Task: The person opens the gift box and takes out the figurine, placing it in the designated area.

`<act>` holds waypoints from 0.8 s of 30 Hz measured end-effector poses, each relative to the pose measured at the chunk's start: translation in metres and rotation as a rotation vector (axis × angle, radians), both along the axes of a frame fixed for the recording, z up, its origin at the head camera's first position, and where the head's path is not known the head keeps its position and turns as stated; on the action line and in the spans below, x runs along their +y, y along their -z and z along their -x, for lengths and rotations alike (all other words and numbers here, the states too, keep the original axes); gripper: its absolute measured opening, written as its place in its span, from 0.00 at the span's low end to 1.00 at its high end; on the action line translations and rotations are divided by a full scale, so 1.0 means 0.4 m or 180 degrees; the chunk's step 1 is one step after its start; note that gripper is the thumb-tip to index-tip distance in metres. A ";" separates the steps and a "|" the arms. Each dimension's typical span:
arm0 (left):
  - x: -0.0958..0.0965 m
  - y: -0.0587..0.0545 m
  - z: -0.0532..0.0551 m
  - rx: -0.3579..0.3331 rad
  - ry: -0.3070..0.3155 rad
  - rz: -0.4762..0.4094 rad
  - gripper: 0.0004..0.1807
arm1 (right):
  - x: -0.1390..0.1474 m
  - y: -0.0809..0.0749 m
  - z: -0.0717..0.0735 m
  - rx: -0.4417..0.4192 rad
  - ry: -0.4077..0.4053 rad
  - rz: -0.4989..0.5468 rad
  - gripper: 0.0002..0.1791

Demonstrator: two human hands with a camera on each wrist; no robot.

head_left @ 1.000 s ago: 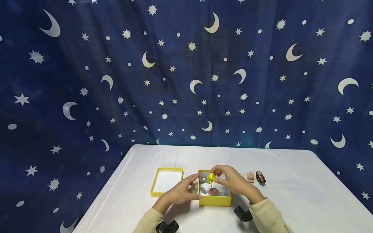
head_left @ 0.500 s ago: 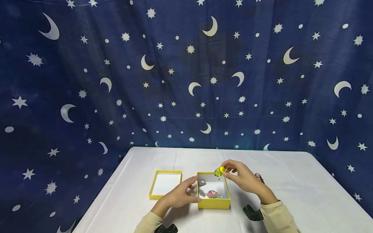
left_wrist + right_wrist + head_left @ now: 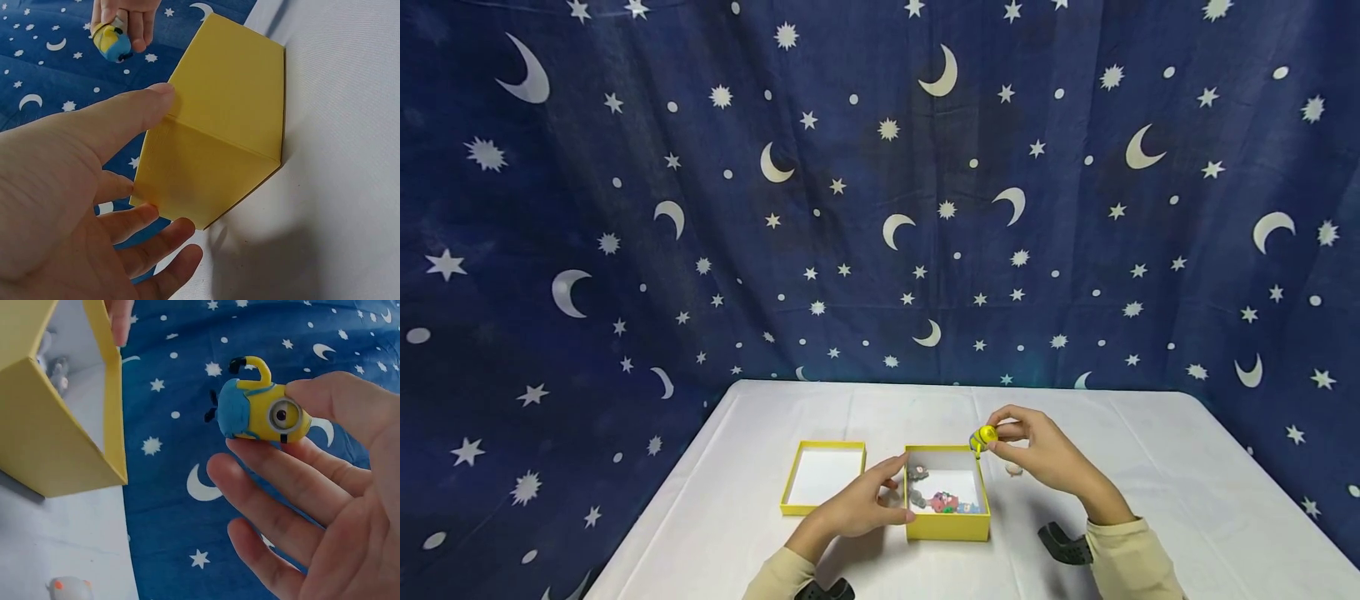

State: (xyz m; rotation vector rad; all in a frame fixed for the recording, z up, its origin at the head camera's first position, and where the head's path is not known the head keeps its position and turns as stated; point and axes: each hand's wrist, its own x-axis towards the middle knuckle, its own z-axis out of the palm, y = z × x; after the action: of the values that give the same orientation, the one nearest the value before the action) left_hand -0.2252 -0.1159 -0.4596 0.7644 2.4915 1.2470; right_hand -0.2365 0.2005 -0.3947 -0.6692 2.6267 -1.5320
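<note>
In the head view my right hand (image 3: 1047, 450) pinches a small yellow and blue Minion figurine (image 3: 983, 438) above the back right corner of an open yellow box (image 3: 947, 527). The right wrist view shows the Minion figurine (image 3: 269, 415) lying sideways between thumb and fingertips, its single eye facing the camera. My left hand (image 3: 859, 500) spans the box's left side, thumb at the near corner and a forefinger toward the far one. From the left wrist, the thumb of the left hand (image 3: 69, 181) touches the box edge, fingers relaxed. Several small toys, grey, pink-red (image 3: 944, 502) and light blue, lie inside.
A shallow yellow lid (image 3: 786, 492) with a white inside lies left of the box. One small pale toy figure (image 3: 1013, 469) rests on the white tablecloth (image 3: 760, 417) below my right hand. A dark blue star-and-moon curtain (image 3: 850, 208) hangs behind the table.
My right hand has carried the Minion figurine up and rightward, from over the inside of the box to its back right corner. The left hand stays at the box.
</note>
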 end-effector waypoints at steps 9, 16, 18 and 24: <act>-0.005 0.001 -0.001 -0.0019 0.0051 -0.0046 0.47 | 0.030 -0.025 -0.012 0.0265 0.0442 -0.0081 0.19; -0.002 0.002 -0.002 -0.0036 0.0059 -0.0050 0.47 | 0.067 -0.028 -0.012 0.0670 0.0797 -0.0484 0.20; -0.001 0.001 -0.001 -0.0023 0.0075 -0.0050 0.47 | 0.083 -0.027 -0.011 0.0681 0.0879 -0.0542 0.21; -0.002 -0.007 -0.001 -0.0029 0.0071 -0.0035 0.47 | 0.126 -0.034 -0.010 0.0666 0.0996 -0.0698 0.21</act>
State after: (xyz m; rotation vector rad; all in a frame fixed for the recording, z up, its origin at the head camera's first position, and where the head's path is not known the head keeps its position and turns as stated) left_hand -0.2250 -0.1167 -0.4566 0.7851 2.4640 1.2548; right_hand -0.2325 0.2507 -0.3810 -0.4399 3.1221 -1.2613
